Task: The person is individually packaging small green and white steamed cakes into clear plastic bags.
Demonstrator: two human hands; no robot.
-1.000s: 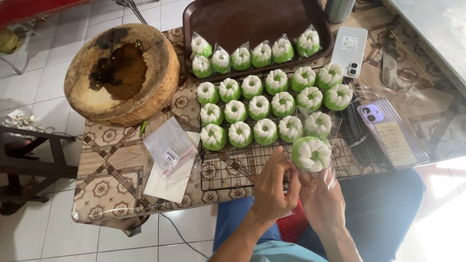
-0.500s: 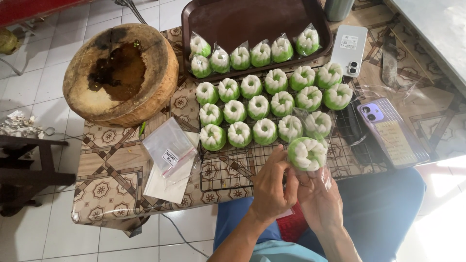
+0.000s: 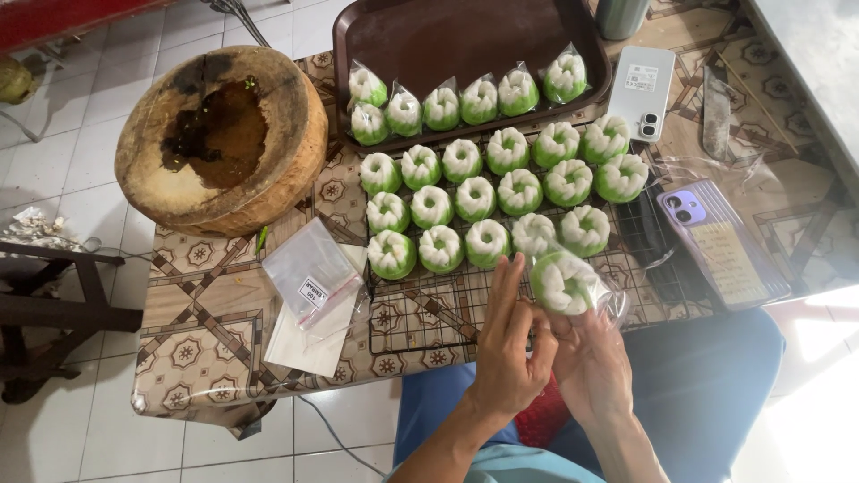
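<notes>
Cake: round, green-and-white, ring-moulded with a fluted top, no long axis to speak of. It sits inside a clear bag, held just off the near edge of the wire rack, above the person's lap.

Right hand is under and behind it, fingers curled round the bag's lower end, pinching the film. The cake lies up and slightly left of that palm. Left hand is just beside it on the left, thumb and forefinger closing toward the bag edge, other fingers spread upward (whether it actually grips the film, I can't tell). Right hand is the nearer and carries the load.

Bag is thin, glossy, crinkled. Cake looks soft and moist.

Outward: bare cakes in rows on the rack, same shape. Beyond, bagged cakes on a dark brown tray. Stack of spare bags left of the rack on the patterned tabletop. Worn wooden block far left. Two phones, a white phone and a purple phone, lie to the right.
</notes>
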